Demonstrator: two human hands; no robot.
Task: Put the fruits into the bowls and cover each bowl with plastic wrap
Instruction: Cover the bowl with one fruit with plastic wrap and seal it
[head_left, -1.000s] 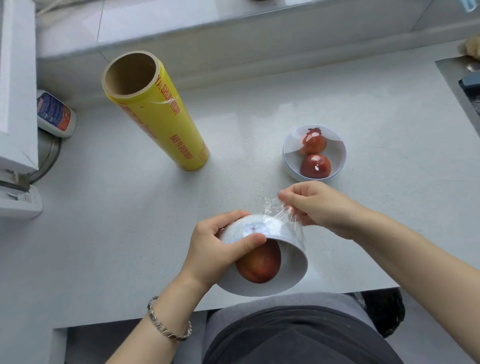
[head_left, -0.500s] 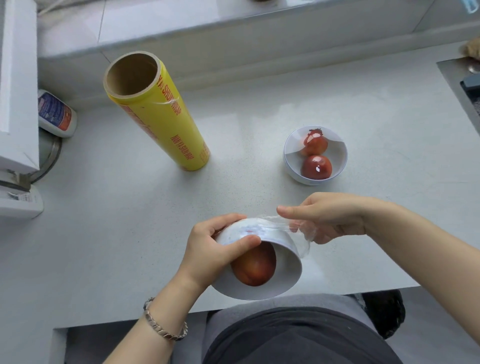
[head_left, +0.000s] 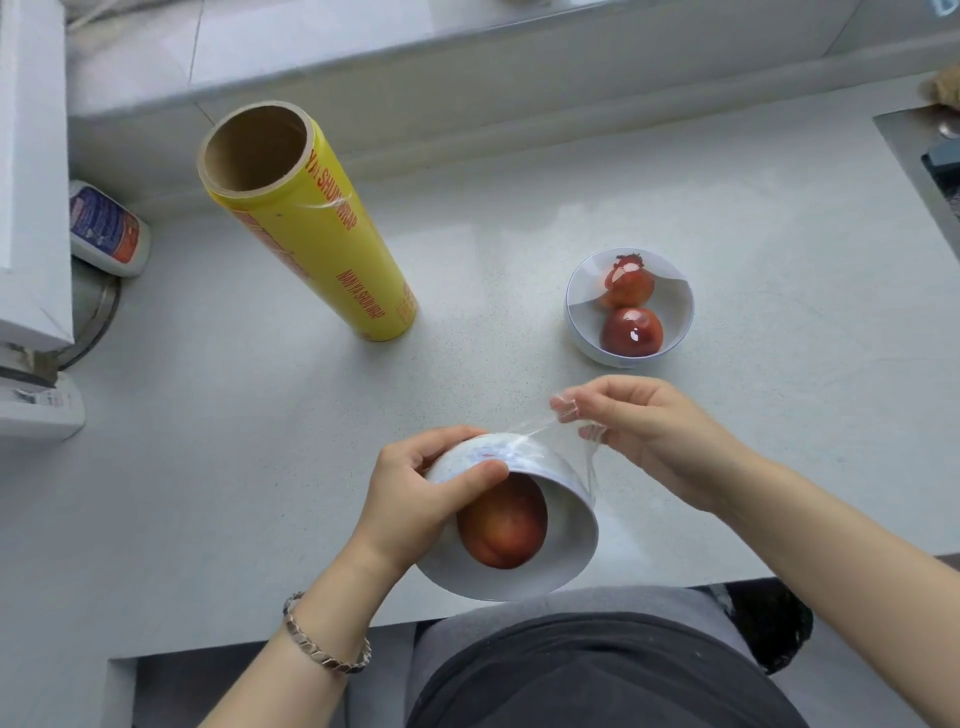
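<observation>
My left hand (head_left: 415, 493) grips a white bowl (head_left: 561, 551) tilted toward me at the counter's near edge, thumb on its rim. A red-orange fruit (head_left: 501, 522) lies inside it. Clear plastic wrap (head_left: 540, 431) stretches from the bowl's far side up to my right hand (head_left: 639, 426), which pinches its loose end just behind and right of the bowl. A second white bowl (head_left: 675, 322) with two red fruits (head_left: 631, 331) stands further back on the right, with glossy film over its top. The yellow plastic wrap roll (head_left: 311, 234) stands upright at the back left.
A white counter (head_left: 234, 441) runs under everything, with its front edge close to my body. A white and blue bottle (head_left: 106, 231) lies at the far left beside a white appliance (head_left: 31, 208). A sink edge (head_left: 924, 150) is at the far right.
My right hand has lifted and pulled the wrap's loose end up and to the right, away from the bowl. The left hand keeps the tilted bowl in about the same place.
</observation>
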